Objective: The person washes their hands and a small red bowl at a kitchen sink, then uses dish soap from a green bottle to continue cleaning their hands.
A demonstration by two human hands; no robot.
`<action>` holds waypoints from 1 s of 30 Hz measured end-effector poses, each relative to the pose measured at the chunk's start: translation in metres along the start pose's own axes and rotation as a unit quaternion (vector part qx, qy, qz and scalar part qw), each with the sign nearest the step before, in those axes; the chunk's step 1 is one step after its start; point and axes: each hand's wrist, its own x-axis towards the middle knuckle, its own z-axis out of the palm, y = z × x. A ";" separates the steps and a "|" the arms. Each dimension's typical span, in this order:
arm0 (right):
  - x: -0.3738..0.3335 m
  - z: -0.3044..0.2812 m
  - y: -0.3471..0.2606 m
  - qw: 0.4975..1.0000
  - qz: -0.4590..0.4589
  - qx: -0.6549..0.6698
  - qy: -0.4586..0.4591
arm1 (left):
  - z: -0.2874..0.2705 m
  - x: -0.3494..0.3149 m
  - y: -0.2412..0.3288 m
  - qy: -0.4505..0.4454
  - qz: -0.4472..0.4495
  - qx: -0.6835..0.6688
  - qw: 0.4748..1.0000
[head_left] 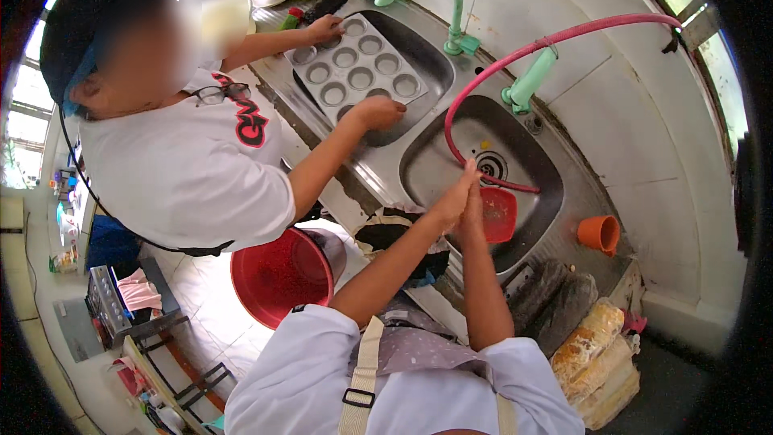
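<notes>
I have my left hand and right hand pressed flat together, palm to palm, gripping nothing, over the right steel sink basin. They sit just under the end of the pink hose and against a red bowl lying in the basin. Beside me another person holds a grey muffin tray with both hands over the left basin, and an orange cup stands on the counter, right of my basin.

Materials at the sink
Sink brushed steel, hose glossy pink rubber, muffin tray matt grey metal, cup orange plastic
</notes>
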 end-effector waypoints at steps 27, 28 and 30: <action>0.017 -0.019 -0.020 0.988 -0.102 -0.096 0.059 | -0.044 0.028 -0.025 0.098 0.009 -0.167 0.981; 0.020 -0.019 -0.018 0.993 -0.105 -0.046 0.021 | -0.041 0.029 -0.026 0.093 0.001 -0.168 0.981; 0.027 -0.013 -0.018 0.994 -0.110 0.006 -0.010 | -0.035 0.033 -0.027 0.138 0.004 -0.327 0.935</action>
